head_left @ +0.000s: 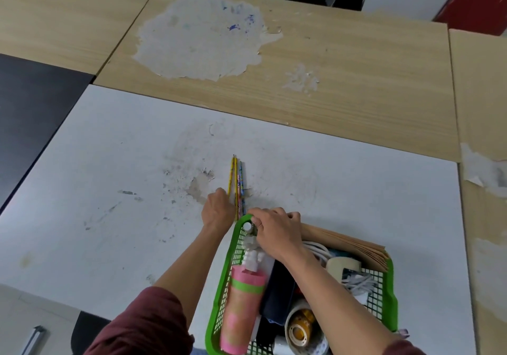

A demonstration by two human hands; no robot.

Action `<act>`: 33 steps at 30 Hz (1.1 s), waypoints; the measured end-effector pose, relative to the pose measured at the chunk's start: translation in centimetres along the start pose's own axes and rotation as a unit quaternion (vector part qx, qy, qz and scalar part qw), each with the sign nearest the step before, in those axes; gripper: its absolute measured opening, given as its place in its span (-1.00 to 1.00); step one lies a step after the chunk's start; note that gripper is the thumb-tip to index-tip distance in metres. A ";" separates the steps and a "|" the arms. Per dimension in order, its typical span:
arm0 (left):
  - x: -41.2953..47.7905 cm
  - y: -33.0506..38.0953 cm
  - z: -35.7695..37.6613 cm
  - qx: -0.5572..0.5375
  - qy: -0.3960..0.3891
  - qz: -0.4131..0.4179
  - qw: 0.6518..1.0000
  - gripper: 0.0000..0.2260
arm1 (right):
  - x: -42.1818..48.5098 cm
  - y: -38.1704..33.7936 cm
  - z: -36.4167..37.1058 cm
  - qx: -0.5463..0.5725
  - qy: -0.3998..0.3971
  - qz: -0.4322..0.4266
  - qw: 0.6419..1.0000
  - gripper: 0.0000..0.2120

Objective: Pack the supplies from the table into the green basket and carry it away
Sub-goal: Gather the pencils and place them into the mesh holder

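Head view puts our left hand [218,208] on the white worktop [109,162] just past the far left corner of the green basket [219,286]. Its fingers are curled down onto the near ends of the pencils [238,184], though the fingertips are hidden under the knuckles. Our right hand [274,231] is hooked over the basket's far rim, fingers bent around the plastic edge and steadying it. To do this step well, we judge that we should gather all the pencils into one bundle before lifting, since loose round shafts roll and one could slip out. We should then lay them lengthwise along the left wall, where they will not poke through the mesh. Keeping the basket pinned while we do it should stop it sliding. By our count there are three pencils for certain, two yellow and one patterned, with perhaps a fourth, bluish one tight against the patterned one; we cannot separate them cleanly. They are the only loose supplies we see on the worktop. Inside the one basket we count one pink-and-green tube [241,305], one beige roll of tape [343,265], what look like two more tape rolls [299,327] at the near corner, two bundles of white cable [315,247] and a stack of brown envelopes [343,239] too tight to number.
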State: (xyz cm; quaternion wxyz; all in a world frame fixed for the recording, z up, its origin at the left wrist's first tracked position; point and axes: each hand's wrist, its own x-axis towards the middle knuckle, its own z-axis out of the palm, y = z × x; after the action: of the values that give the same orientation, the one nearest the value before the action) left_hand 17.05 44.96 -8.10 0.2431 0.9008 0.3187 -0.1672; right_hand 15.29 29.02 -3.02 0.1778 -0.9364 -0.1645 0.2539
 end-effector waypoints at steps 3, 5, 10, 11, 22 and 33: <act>-1.1 -1.5 -1.0 -0.112 0.010 0.015 0.994 -0.86 | -0.2 0.0 0.0 0.002 -0.003 -0.004 1.000 -0.65; -3.2 -2.3 -2.4 -0.173 0.028 0.048 0.983 -0.83 | -0.4 0.0 0.1 0.003 0.003 -0.003 1.000 -0.66; -10.1 -4.0 -5.2 -0.257 -0.047 0.171 0.950 -0.91 | -1.7 -0.6 -1.6 0.167 -0.005 0.016 0.986 -0.44; -11.3 -4.1 -5.4 -0.254 -0.077 0.202 0.943 -0.90 | -2.5 -0.5 -2.3 0.232 0.003 0.011 0.973 -0.43; -20.0 0.2 -0.1 -0.177 -0.154 0.396 0.888 -0.85 | -19.0 7.6 -5.9 0.376 0.221 0.061 0.898 -0.89; -20.3 -2.8 3.1 -0.085 -0.149 0.390 0.905 -0.92 | -27.4 10.6 0.5 0.260 0.316 0.136 0.902 -0.91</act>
State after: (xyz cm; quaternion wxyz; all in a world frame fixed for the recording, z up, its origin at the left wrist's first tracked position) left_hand -0.27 35.17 -2.38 0.4091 0.8937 -0.0847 -0.1635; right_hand -5.05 8.84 3.61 0.4209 -0.9015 0.1010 0.0000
